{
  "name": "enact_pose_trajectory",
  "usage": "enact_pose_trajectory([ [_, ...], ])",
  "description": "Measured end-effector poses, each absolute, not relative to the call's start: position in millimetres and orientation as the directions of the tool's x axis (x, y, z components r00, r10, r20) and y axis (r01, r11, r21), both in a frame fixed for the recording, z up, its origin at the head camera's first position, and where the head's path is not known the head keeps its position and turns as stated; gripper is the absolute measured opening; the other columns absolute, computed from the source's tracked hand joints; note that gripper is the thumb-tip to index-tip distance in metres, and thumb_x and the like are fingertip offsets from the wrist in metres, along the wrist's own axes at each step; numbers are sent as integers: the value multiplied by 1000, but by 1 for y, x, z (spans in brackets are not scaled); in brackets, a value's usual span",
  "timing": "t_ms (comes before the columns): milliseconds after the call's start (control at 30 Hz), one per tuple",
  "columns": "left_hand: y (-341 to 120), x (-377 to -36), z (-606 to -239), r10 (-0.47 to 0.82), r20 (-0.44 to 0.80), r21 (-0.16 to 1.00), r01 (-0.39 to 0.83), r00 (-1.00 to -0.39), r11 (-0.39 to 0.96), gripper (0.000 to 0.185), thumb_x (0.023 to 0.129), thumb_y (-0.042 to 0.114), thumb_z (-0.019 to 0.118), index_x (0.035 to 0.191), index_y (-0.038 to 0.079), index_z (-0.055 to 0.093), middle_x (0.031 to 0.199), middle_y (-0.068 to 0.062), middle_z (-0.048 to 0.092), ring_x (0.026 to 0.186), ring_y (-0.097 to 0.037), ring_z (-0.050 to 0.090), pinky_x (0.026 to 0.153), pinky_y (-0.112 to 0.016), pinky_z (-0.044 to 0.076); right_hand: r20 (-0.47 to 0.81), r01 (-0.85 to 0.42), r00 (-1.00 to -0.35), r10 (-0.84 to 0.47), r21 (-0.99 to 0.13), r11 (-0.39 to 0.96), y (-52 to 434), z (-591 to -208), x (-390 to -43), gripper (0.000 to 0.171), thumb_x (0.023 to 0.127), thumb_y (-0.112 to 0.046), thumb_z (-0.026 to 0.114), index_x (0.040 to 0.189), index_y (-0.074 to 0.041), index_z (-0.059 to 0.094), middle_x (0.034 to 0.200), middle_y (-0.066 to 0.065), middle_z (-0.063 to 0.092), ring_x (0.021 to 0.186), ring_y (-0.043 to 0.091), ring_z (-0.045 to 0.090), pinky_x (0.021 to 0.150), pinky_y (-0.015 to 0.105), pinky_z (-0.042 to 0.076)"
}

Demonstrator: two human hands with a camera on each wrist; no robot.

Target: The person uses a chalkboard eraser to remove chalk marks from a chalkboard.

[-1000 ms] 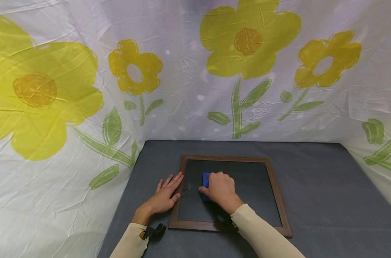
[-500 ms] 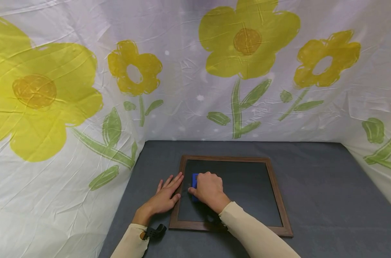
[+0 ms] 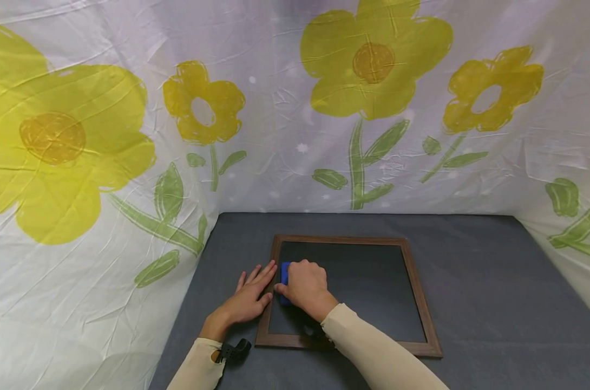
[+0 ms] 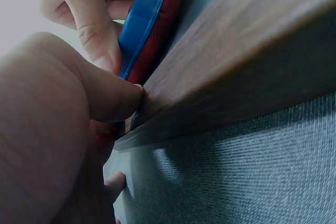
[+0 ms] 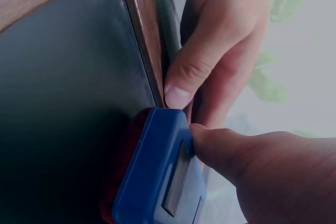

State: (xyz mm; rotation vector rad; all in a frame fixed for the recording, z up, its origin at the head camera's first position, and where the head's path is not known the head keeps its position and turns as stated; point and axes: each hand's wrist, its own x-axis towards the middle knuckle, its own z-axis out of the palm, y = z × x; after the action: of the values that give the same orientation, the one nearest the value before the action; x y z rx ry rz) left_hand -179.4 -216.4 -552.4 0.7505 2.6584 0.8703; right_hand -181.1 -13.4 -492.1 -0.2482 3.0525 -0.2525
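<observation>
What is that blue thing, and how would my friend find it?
Look at the wood-framed chalkboard lying flat on the grey table. At its left edge, the right hand grips a small eraser. It is the only bright blue thing, with a red pad underneath.

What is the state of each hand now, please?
Left hand: open, fingers flat, pressing the chalkboard frame.
Right hand: closed, gripping the blue eraser on the board.

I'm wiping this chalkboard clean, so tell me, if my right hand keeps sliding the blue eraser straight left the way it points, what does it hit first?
Most likely the wooden frame at the board's left edge: the blue eraser in the right hand sits almost against it, and the left hand rests just beyond, fingertips on that frame.
</observation>
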Motion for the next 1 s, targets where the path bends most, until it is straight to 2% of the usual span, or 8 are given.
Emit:
enact_pose_trajectory([
  [233, -216, -178, -550, 542, -63, 614, 396, -838, 683, 68, 115, 19, 51, 175, 8, 23, 185, -9, 15, 170, -48, 8, 128, -77, -5, -45, -160, -985, -170, -160, 974, -15, -492, -181, 71, 90, -71, 79, 122, -7, 82, 94, 12, 79, 75, 29, 77, 63, 43, 65],
  [700, -216, -178, -549, 536, -67, 610, 391, -841, 689, 69, 113, 16, 53, 175, 8, 24, 185, -9, 16, 170, -48, 9, 128, -77, -4, -41, -121, -990, -134, -223, 967, -13, -493, -182, 72, 85, -70, 85, 118, -6, 82, 91, 12, 78, 71, 29, 74, 63, 44, 64],
  [1000, -220, -179, -562, 552, 71, 682, 444, -831, 581, 68, 111, 22, 55, 174, 9, 32, 184, -10, 24, 166, -55, 14, 122, -84, -4, -46, -120, -990, -134, -234, 965, -13, -492, -182, 70, 86, -68, 86, 118, -5, 81, 91, 13, 77, 70, 28, 72, 62, 44, 63],
])
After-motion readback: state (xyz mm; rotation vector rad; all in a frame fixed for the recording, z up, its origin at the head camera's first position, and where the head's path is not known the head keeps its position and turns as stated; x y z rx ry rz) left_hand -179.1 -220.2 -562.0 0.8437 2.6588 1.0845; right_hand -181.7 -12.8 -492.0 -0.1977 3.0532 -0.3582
